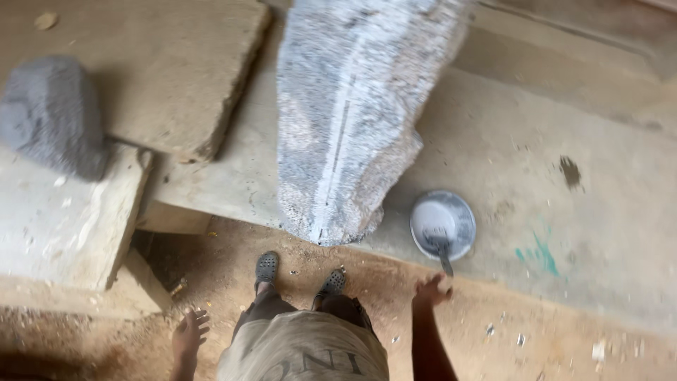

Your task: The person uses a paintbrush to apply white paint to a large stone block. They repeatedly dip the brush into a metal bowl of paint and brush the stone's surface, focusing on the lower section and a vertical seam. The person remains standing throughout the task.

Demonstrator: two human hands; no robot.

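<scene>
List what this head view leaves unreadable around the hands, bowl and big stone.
- Right hand: motion-blurred; contact with the tool handle unclear.
- Bowl: white contents unidentifiable.
- Large grey stone: top cut off by frame edge.
- Left hand: blurred, apparently empty.

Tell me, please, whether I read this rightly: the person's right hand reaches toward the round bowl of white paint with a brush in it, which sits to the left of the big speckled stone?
Not quite. In the head view the right hand does reach toward the bowl with the brush, but the bowl sits to the right of the speckled stone, not to its left.
</scene>
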